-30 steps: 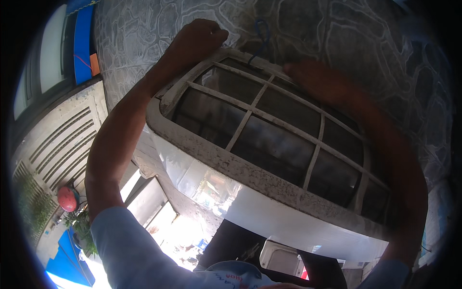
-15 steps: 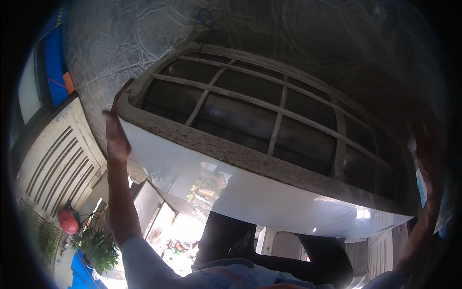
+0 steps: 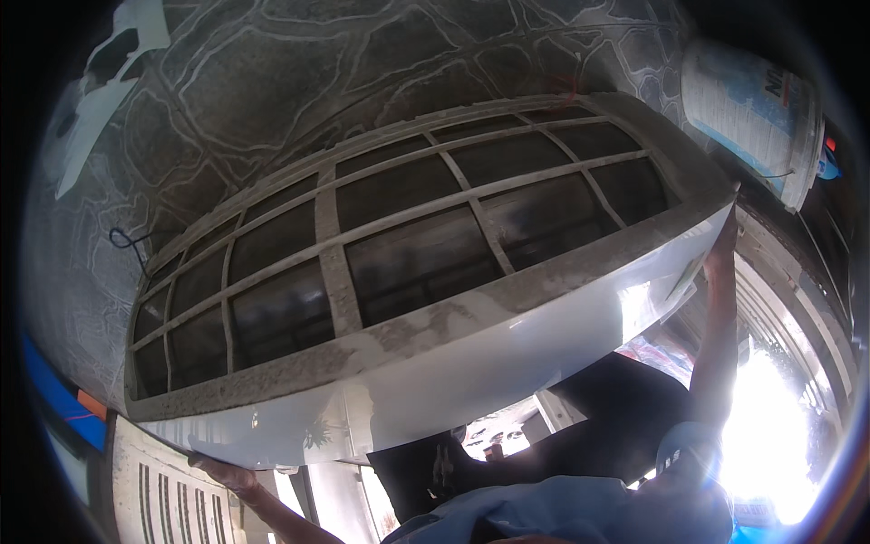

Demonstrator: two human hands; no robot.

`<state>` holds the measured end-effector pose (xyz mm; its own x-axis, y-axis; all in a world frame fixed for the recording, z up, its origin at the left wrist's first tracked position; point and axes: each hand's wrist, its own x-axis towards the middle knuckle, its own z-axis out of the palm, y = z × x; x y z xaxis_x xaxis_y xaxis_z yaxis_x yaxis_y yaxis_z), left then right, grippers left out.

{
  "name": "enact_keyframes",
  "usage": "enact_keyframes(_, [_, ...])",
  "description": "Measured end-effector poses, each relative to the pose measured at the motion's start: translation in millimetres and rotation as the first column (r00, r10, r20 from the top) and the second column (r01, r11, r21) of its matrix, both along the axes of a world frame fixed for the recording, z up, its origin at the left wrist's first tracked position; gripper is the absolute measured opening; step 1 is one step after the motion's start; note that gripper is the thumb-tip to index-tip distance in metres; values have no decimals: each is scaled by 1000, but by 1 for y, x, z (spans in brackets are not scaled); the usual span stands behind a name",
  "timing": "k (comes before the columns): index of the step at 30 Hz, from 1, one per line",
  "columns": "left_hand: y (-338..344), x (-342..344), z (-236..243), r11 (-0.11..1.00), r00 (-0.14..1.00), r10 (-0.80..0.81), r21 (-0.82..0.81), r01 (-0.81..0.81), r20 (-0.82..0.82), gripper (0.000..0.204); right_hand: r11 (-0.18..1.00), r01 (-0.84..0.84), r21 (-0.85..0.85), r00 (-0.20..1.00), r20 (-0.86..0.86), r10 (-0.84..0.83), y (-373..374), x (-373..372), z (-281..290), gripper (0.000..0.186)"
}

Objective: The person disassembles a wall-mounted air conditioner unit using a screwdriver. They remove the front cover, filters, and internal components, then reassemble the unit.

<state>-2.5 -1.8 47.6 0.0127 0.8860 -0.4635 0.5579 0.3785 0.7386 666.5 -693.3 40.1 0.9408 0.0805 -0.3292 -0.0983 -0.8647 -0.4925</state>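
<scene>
A long white air conditioner cover (image 3: pixel 435 381) spans the head view in front of me, tilted so that its right end is higher in the picture. A dusty grid of bars (image 3: pixel 328 238) with dark panels behind it fills the face I look at. My left hand (image 3: pixel 225 473) is at the underside near its left end, the fingers partly hidden by the cover. At the right end, my right hand (image 3: pixel 722 245) grips the edge, with most fingers out of sight behind it. The smooth white side is toward my body.
A paint-smeared bucket (image 3: pixel 743 113) lies or stands tilted in view at the upper right. Beyond the cover is a grey stone-patterned surface (image 3: pixel 263 82). A jagged white piece (image 3: pixel 113 100) is at the upper left, with a dark wire loop (image 3: pixel 127 238) below it. A slatted cream panel (image 3: pixel 168 490) is lower left.
The cover has swung round in the view: its left end is now lower and its right end higher. My left hand has come down and my right hand gone up with it. The bucket has come into view.
</scene>
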Motion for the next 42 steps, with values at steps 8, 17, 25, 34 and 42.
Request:
enact_keyframes(8, [5, 53, 27, 691, 686, -384, 300, 657, -618, 73, 781, -427, -456, 748, 307, 588, 6, -6, 15, 63])
enact_keyframes(17, [-37, 529, -11, -8, -9, -1000, -111, 994, -3, 26, 956, -191, -223, 962, 154, 228, 202, -17, 68, 75])
enact_keyframes(25, [-109, 568, -125, -317, -327, -944, 151, 936, 46, 22, 935, -298, -192, 944, 84, 319, 212, -6, 60, 63])
enact_keyframes(34, [-132, 574, -126, -198, -211, -976, 169, 966, 61, 27, 973, -190, -132, 958, 193, 213, 224, -8, 46, 38])
enact_keyframes(42, [-146, 592, -114, -200, -198, -969, 1, 980, 147, 31, 999, -5, -40, 971, 240, 14, 233, -7, 38, 44])
